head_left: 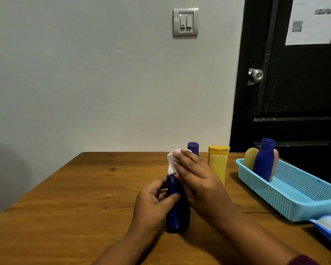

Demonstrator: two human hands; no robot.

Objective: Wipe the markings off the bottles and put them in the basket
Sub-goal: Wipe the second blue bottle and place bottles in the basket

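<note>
Glossy dark blue bottle (177, 207) upright on bench (84, 197), front centre, well apart from light blue basket (294, 197) at right. Left hand (153, 203) fingers (171, 198) curled round bottle body, gripping. Right hand (197, 180) fingers (182, 159) bent over white wipe (172, 161), holding it against bottle top.

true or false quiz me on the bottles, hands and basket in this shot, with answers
1. The left hand grips the dark blue bottle standing on the wooden table. True.
2. The right hand holds a yellow cloth. False: it holds a white wipe at that bottle's top.
3. The light blue basket has nothing in it. False: a blue bottle stands in it, among others.
4. A yellow bottle stands on the table outside the basket. True.
</note>
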